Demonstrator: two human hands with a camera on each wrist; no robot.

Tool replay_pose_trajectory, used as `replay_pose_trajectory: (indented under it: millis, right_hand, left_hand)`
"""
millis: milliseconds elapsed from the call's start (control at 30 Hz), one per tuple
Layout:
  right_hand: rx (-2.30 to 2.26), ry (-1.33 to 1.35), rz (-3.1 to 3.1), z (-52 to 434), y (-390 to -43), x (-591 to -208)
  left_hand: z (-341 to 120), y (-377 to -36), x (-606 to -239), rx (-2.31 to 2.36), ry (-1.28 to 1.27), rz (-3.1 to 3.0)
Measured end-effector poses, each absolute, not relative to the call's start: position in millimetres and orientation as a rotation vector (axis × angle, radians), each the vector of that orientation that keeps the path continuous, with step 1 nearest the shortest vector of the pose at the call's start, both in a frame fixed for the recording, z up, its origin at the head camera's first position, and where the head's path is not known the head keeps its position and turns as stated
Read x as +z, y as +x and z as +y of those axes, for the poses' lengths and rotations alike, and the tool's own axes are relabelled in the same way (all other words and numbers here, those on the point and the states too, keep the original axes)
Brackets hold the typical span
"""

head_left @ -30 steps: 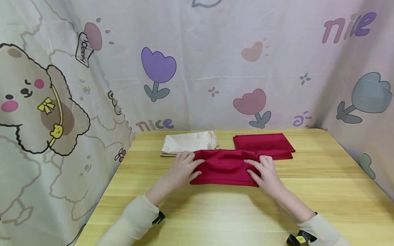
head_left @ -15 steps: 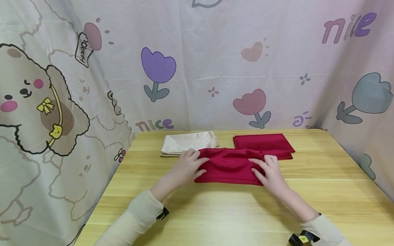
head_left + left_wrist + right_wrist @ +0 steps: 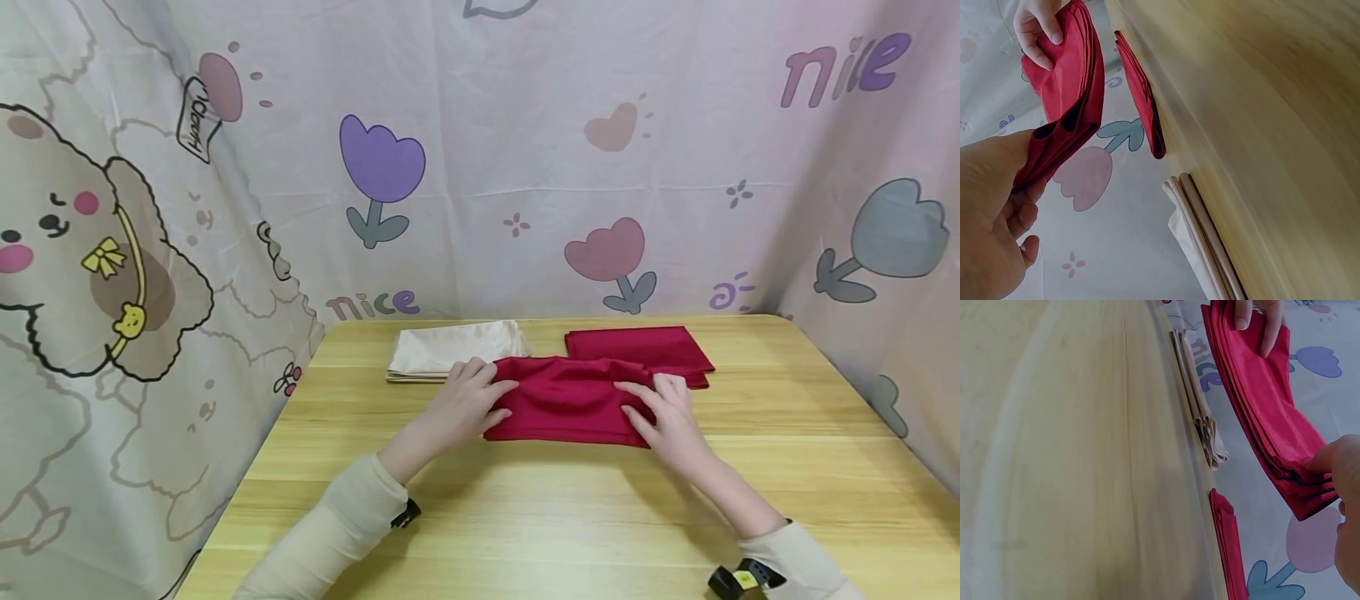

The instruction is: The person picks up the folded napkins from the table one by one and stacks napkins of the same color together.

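Note:
A folded dark red cloth (image 3: 570,400) is held by its two ends over the wooden table (image 3: 525,517). My left hand (image 3: 468,400) grips the left end, thumb on top and fingers underneath. My right hand (image 3: 667,412) grips the right end the same way. In the left wrist view the red cloth (image 3: 1066,94) hangs off the table between my left hand (image 3: 991,219) and my right hand (image 3: 1038,25). The right wrist view shows the layered edge of the cloth (image 3: 1260,394) pinched by my right hand (image 3: 1341,487).
A second folded red cloth (image 3: 637,346) lies at the back right of the table, just behind the held one. A folded cream cloth (image 3: 450,348) lies at the back left. A printed curtain (image 3: 480,167) surrounds the table on three sides.
Both hands have carried the red cloth farther from me and slightly right, towards the folded red cloth at the back. Its far edge now overlaps that stack in the head view.

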State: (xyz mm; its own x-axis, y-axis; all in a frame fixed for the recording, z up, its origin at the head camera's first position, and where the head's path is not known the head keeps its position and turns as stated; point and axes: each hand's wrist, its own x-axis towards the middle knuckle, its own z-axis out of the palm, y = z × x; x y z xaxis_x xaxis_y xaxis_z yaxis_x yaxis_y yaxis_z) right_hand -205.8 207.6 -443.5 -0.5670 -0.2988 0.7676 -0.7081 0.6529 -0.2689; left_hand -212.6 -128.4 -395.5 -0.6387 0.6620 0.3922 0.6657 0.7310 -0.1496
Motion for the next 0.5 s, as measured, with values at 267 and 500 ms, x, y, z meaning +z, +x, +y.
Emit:
replay_pose_trajectory:
  millis: [267, 500]
  right_hand:
    - [0.749, 0.771, -2.175, 211.5, -206.5, -441.1]
    - [0.745, 0.747, -2.167, 217.6, -208.1, -437.8]
  left_hand:
    - [-123.3, -216.7, -397.1, -0.045, -1.008, -2.544]
    - [-115.0, -223.9, -400.4, -0.074, -1.014, -2.516]
